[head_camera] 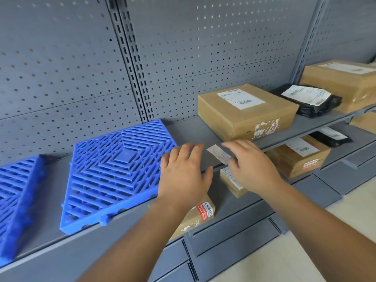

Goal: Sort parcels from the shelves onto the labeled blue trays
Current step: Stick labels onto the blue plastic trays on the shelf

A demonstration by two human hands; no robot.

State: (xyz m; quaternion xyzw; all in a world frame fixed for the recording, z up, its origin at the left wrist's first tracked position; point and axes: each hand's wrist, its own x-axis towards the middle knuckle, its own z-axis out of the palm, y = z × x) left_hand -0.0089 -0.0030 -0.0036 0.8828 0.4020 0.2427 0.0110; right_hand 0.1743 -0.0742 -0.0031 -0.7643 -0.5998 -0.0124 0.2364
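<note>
A blue slatted tray (118, 171) lies on the grey shelf (189, 127), and a second blue tray (18, 192) sits at the far left. To the right on the same shelf rests a flat cardboard parcel (244, 117) with a white label. My left hand (183, 176) hovers open, fingers spread, over the shelf's front edge beside the tray. My right hand (250, 163) pinches a small white paper slip (218, 154) between thumb and fingers, just in front of the cardboard parcel.
A black bag parcel (313, 102) and a large box (345, 82) stand further right on the shelf. Lower shelves hold more boxes (297, 157), a small box (234, 182) and a taped box (195, 216) under my left wrist. Perforated grey panels back the shelving.
</note>
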